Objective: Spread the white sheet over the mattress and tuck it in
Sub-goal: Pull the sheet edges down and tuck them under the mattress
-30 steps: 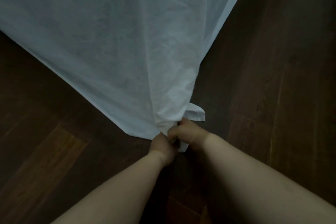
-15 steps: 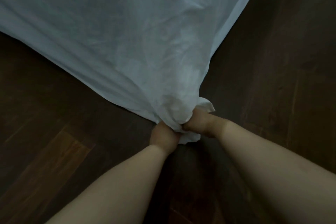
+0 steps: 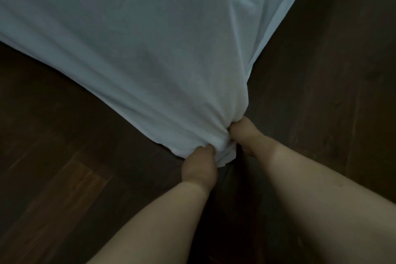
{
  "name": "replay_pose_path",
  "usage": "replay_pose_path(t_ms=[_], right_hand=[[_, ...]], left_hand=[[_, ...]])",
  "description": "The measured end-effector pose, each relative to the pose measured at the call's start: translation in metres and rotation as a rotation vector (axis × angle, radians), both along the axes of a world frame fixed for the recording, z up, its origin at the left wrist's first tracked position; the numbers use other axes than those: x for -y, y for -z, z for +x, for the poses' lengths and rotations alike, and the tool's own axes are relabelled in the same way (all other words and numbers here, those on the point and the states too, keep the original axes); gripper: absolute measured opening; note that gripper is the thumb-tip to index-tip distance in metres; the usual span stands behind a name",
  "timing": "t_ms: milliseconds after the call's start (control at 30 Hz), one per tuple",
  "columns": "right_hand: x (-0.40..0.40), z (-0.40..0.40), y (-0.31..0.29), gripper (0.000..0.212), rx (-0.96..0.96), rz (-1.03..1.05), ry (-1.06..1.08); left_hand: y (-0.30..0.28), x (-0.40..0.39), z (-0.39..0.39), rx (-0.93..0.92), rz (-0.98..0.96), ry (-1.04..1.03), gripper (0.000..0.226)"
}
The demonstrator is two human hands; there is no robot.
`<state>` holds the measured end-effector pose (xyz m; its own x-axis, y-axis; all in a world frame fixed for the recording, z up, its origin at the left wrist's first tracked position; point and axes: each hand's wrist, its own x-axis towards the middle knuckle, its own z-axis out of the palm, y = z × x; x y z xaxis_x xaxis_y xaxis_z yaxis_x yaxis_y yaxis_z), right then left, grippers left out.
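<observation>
taut white sheet (image 3: 150, 49) blocking ahead, bare dark floor (image 3: 321, 92) either side

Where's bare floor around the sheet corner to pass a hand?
Bare dark wood floor lies left of the left hand, below the white sheet edge, and right of the right hand. It is crowded at the bunched corner, where both hands grip the sheet.

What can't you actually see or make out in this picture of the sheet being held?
Head view:
- The mattress: hidden under the white sheet, if it is there at all.
- Fingertips of the left hand and right hand: buried in the bunched corner.
- The sheet's far edges: cut off by the frame's top and left.
- Dark wooden floor: dim, details unclear.
</observation>
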<state>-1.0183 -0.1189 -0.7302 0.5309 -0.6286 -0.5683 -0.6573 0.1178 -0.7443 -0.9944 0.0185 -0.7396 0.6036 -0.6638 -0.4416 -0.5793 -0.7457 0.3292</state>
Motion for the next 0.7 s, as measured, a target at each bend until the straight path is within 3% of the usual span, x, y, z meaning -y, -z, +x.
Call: replay_pose_path(t_ms=[100,167,233,333,433,500,600,700], right_hand=[[-0.006,-0.006,0.005,0.038,-0.188,-0.147,0.22],[-0.018,-0.009,0.006,0.045,-0.239,-0.128,0.193],[-0.031,-0.013,0.004,0.036,-0.173,-0.053,0.157],[-0.034,-0.018,0.001,0.036,-0.097,-0.021,0.047],[-0.02,-0.013,-0.004,0.018,-0.013,-0.038,-0.015],[-0.01,-0.015,-0.007,0.019,-0.08,-0.192,-0.144],[0.006,-0.023,0.002,0.022,-0.206,-0.467,-0.143],[0.008,-0.019,0.018,0.028,-0.325,-0.557,-0.273]], left_hand=[[-0.007,0.002,-0.004,0.224,-0.157,0.094,0.02],[-0.002,0.002,-0.004,0.13,-0.139,0.144,0.026],[0.005,0.001,0.0,-0.025,-0.103,0.143,0.033],[0.008,-0.003,0.006,-0.009,-0.131,0.219,0.047],[0.005,-0.011,0.009,-0.05,-0.121,0.308,0.056],[0.001,-0.015,0.014,-0.07,-0.124,0.366,0.052],[-0.01,-0.012,0.02,-0.109,0.06,0.436,0.054],[-0.026,-0.007,0.018,-0.137,-0.005,0.178,0.038]])
